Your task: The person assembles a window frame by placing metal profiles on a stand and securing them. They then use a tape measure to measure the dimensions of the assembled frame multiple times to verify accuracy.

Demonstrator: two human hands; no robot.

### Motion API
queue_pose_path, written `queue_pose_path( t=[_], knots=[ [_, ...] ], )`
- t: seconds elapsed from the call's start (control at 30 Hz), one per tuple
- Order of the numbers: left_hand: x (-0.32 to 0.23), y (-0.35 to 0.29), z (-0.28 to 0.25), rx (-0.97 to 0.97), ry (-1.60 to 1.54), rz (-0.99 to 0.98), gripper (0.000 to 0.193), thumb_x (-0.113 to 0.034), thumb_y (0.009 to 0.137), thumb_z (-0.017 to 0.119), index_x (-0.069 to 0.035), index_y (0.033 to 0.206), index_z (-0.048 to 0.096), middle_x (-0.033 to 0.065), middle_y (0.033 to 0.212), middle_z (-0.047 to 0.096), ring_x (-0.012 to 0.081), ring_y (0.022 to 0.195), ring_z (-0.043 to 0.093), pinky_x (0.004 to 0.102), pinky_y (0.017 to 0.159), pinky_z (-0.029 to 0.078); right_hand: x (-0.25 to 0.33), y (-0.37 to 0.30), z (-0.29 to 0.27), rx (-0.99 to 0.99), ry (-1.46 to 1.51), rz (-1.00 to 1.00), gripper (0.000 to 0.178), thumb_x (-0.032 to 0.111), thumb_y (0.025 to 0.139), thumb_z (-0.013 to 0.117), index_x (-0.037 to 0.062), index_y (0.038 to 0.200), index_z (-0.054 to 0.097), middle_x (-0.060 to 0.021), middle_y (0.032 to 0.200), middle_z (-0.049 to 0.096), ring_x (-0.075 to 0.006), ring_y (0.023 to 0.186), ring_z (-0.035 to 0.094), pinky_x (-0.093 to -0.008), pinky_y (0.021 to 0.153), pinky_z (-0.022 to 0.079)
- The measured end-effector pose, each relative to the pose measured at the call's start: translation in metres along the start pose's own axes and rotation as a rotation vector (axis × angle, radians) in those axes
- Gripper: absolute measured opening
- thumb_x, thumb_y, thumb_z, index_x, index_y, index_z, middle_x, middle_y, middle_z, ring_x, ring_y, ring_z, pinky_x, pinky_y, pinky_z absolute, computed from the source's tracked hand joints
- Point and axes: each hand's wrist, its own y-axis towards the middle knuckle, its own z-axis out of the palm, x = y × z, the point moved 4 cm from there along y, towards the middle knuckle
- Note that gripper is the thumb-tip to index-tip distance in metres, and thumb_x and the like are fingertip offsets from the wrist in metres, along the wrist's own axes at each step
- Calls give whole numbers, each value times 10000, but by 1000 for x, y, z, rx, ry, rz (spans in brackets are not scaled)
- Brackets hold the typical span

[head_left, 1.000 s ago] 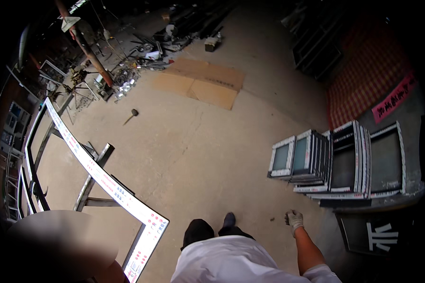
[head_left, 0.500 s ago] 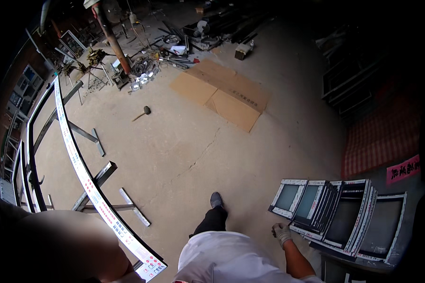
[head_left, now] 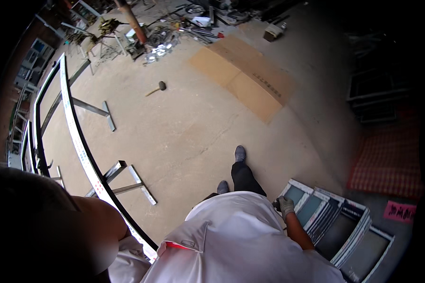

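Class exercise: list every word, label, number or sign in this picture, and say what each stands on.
None can be read clearly:
Pink sign: dark characters, blurred.
Cardboard sheet: a row of dark print, too small.
Long white frame: red and blue print, too small.
Stacked frames: any print on their edges is too small.

Pale floor (head_left: 189, 127), thin crack; on it creased cardboard sheet (head_left: 243, 75), mallet (head_left: 157, 88), shiny scraps (head_left: 159, 53) near reddish post (head_left: 132, 22).
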Motion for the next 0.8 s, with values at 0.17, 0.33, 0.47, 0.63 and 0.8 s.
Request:
queue_pose_path(
  t=[0.17, 0.33, 0.47, 0.63, 0.8],
  knots=[
    [61, -27, 25, 143, 240, -258, 123, -147, 966, 677, -30, 937, 647, 103, 780, 657, 213, 691, 630, 369, 675, 547, 103, 111, 45, 102, -50, -8, 227, 250, 976, 578, 63, 867, 645, -51, 658, 616, -156, 496, 561, -332, 447, 474],
    [138, -185, 84, 423, 364, -1065, 52, -86, 861, 774, -81, 846, 724, 101, 737, 686, 294, 671, 663, 402, 599, 509, 238, 187, 64, 106, -158, -34, 239, 227, 988, 547, 67, 838, 641, -44, 614, 595, -144, 443, 529, -316, 403, 429],
    [101, -345, 86, 914, 389, -1543, 277, -290, 964, 664, -48, 849, 734, 187, 751, 685, 388, 729, 678, 462, 674, 546, 381, 231, 129, 215, -293, -186, 261, 247, 1007, 555, 61, 853, 655, -37, 613, 598, -137, 450, 537, -308, 413, 438],
    [55, -422, 56, 837, 444, -2111, 327, -366, 947, 660, -57, 961, 767, 193, 888, 742, 367, 830, 723, 434, 762, 579, 522, 267, 216, 308, -376, -388, 289, 278, 1009, 561, 69, 824, 638, -45, 639, 617, -164, 443, 553, -334, 409, 475],
    [94, -466, 11, 716, 517, -2258, 343, -381, 944, 660, -60, 998, 769, 185, 911, 752, 362, 854, 731, 433, 784, 581, 585, 260, 338, 388, -470, -464, 269, 263, 1011, 560, 70, 853, 658, -47, 642, 624, -172, 449, 565, -338, 438, 507]
  ],
)
